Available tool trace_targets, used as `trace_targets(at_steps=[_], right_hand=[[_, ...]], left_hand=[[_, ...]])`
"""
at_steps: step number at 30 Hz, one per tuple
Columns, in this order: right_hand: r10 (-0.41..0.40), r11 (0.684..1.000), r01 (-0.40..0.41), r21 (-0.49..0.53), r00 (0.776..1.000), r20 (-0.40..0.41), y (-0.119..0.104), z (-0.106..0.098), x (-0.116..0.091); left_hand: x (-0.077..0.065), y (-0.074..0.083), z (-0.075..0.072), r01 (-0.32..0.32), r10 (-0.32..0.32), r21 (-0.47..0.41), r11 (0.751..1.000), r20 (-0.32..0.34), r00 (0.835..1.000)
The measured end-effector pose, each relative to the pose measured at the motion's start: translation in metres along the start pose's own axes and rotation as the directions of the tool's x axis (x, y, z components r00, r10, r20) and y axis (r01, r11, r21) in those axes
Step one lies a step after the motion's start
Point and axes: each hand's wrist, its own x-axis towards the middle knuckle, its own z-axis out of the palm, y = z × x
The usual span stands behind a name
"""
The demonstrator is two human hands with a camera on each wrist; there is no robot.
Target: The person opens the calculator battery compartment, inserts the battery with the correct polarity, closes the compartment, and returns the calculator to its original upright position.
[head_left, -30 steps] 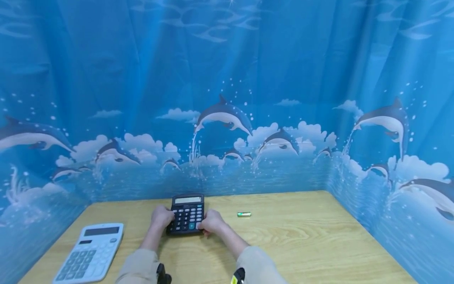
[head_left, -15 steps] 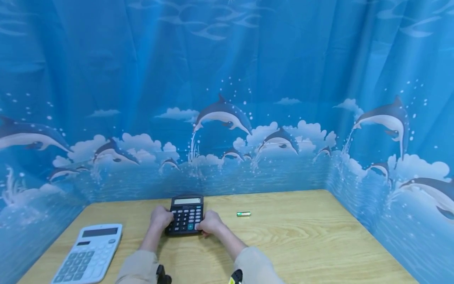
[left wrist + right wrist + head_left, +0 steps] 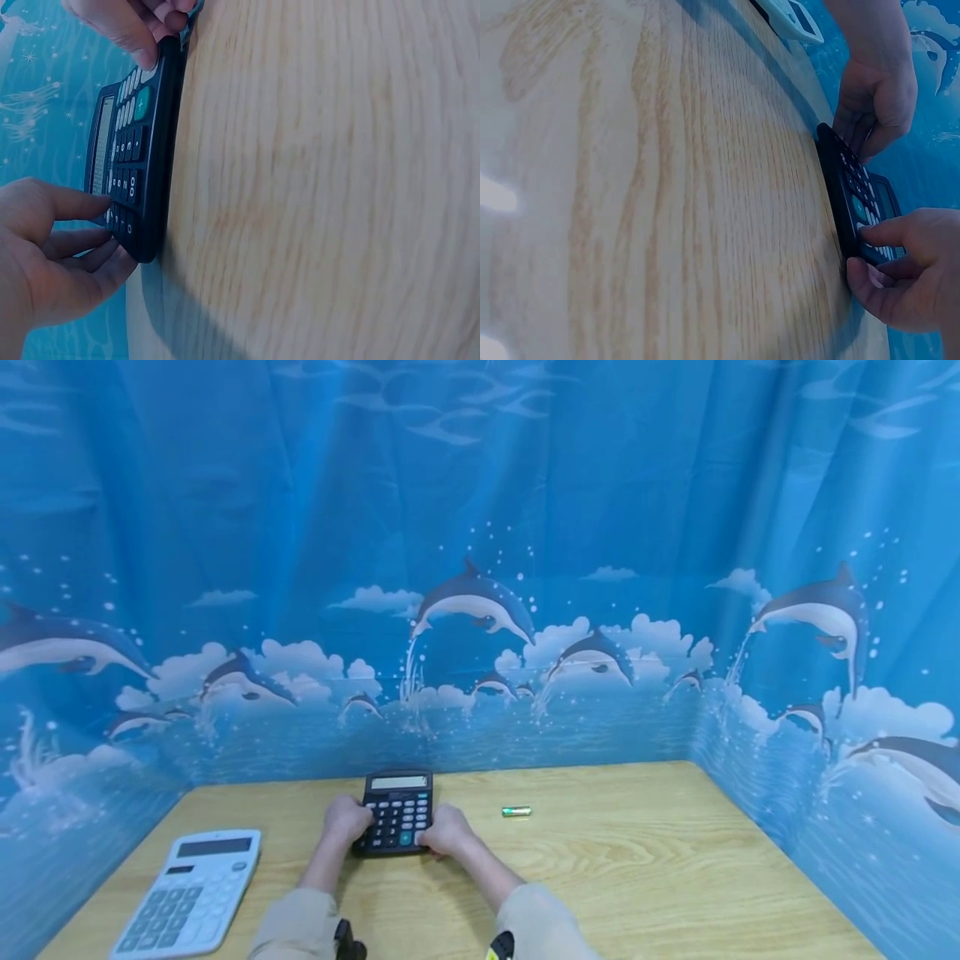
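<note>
A black desk calculator with a light display lies face up near the far edge of the table. My left hand grips its left side, thumb on top by the keys and the other fingers at the edge, as the left wrist view shows. At the lower right corner, my right hand pinches the calculator; its thumb lies over the corner keys and a finger is curled at the edge below. The back of the calculator is hidden.
A larger white calculator lies at the front left of the wooden table. Right of the black calculator is a small green-and-silver battery. A blue dolphin-print curtain stands behind the table and along its sides.
</note>
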Motion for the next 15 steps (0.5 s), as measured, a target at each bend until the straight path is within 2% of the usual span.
trace_targets(at_steps=[2,5,9,11,15], right_hand=[[-0.008,1.0,0.008,-0.024,1.0,-0.004,0.0,0.0,0.0],[-0.05,0.991,0.047,-0.123,0.999,-0.022,-0.002,-0.002,0.0],[-0.097,0.958,0.082,-0.276,0.995,-0.039,-0.008,-0.006,-0.001],[-0.099,0.944,0.084,-0.319,0.995,-0.032,-0.01,-0.007,-0.001],[-0.123,0.901,0.105,-0.421,0.992,-0.016,-0.014,-0.007,-0.003]], left_hand=[[-0.001,0.0,0.0,-0.005,0.005,0.006,1.0,0.005,1.0],[-0.001,0.001,0.0,-0.015,0.015,0.013,1.0,0.01,1.0],[-0.002,0.001,-0.002,-0.025,0.024,0.018,1.0,0.032,0.999],[-0.003,0.001,-0.005,-0.036,0.035,0.031,0.999,0.036,0.999],[-0.007,0.0,-0.011,-0.094,0.093,0.051,0.994,0.033,0.995]])
